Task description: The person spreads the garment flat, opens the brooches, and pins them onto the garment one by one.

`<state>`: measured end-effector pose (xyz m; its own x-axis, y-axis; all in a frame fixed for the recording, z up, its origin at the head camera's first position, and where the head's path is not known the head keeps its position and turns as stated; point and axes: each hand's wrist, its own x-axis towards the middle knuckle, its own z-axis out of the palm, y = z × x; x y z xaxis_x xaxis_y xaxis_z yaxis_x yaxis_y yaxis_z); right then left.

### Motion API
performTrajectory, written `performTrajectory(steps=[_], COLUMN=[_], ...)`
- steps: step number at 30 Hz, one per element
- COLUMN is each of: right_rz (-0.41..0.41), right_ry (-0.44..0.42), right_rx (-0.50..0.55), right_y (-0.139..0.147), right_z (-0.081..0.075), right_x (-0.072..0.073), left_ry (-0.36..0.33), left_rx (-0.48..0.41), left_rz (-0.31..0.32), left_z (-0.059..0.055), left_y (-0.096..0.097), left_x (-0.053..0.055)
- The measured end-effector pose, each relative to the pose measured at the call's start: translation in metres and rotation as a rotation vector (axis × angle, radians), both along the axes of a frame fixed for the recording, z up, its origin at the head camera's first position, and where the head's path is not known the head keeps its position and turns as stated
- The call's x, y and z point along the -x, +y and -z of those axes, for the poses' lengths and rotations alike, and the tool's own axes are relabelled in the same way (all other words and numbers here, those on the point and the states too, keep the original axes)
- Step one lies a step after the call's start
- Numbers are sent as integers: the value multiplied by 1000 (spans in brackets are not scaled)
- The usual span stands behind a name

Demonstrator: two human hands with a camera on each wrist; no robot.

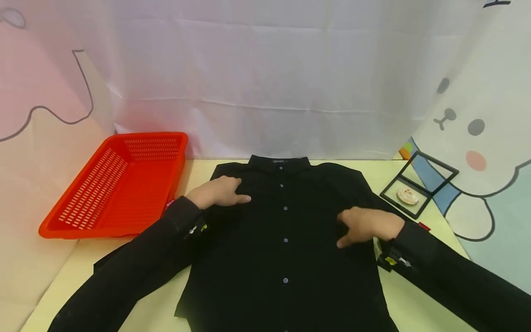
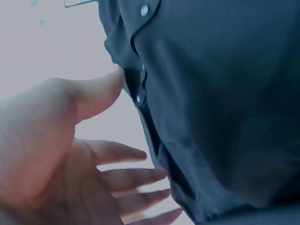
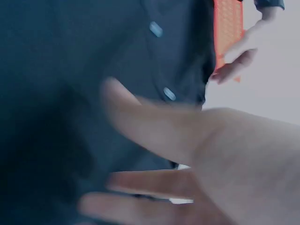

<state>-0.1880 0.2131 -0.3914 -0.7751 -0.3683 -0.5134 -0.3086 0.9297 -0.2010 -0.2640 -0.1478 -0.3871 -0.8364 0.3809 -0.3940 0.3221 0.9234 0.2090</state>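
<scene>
A black button-up shirt lies spread front side up on the table, collar at the far end, with a row of pale buttons down its middle. My left hand is over its upper left part, below the shoulder, thumb pointing inward. In the left wrist view its fingers are spread beside the dark cloth. Over the right side of the shirt is my right hand, thumb and fingers apart. The right wrist view shows its blurred thumb above the cloth, with nothing gripped.
A red plastic basket with slotted walls stands at the left, close to my left forearm. On the right, a black-framed case stands open with a pale oval item in it. A white curtain hangs behind the table.
</scene>
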Motion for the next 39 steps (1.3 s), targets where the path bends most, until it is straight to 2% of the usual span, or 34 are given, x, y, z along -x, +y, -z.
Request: performTrajectory(steps=[3, 5, 7, 10, 13, 16, 19, 22, 24, 27, 29, 31, 34, 35, 37, 39], right_rz=[-40, -39, -28, 35, 94, 123, 122, 118, 124, 144, 150, 153, 155, 157, 156, 142], right_ry=[208, 280, 270, 152, 92, 86, 91, 87, 87, 80, 53, 5, -73, -83, -43, 39], right_rx=[113, 176, 204, 160, 83, 39, 42, 46, 36, 5, -22, -55, -118, -129, -88, 26], right_y=[-8, -14, -19, -19, -10, 2, 9, 14, 16, 16, 12, 6, -3, -6, -9, -13], right_z=[-5, 0, 10, 25, 37, 43, 45, 46, 48, 48, 45, 41, 32, 28, 22, 19], right_x=[31, 52, 71, 92, 103, 109, 113, 117, 119, 119, 116, 112, 107, 106, 107, 109], left_ry=[-5, -40, -90, -153, -174, -152, -137, -133, -113, -83, -120, -191, -272, -279, -254, -173], left_rx=[1, 38, 90, 130, 115, 80, 69, 95, 104, 47, 16, 32, 146, 182, 177, 120], left_rz=[18, -21, -99, -233, -300, -310, -317, -309, -272, -173, -139, -150, -188, -192, -184, -136], left_z=[2, 6, 11, 20, 28, 33, 34, 31, 28, 25, 26, 26, 27, 25, 23, 23], left_y=[15, 22, 24, 20, 6, -15, -36, -43, -38, -19, -6, 3, 8, 9, 12, 18], left_x=[21, 31, 39, 47, 52, 58, 62, 63, 61, 57, 54, 47, 34, 31, 29, 34])
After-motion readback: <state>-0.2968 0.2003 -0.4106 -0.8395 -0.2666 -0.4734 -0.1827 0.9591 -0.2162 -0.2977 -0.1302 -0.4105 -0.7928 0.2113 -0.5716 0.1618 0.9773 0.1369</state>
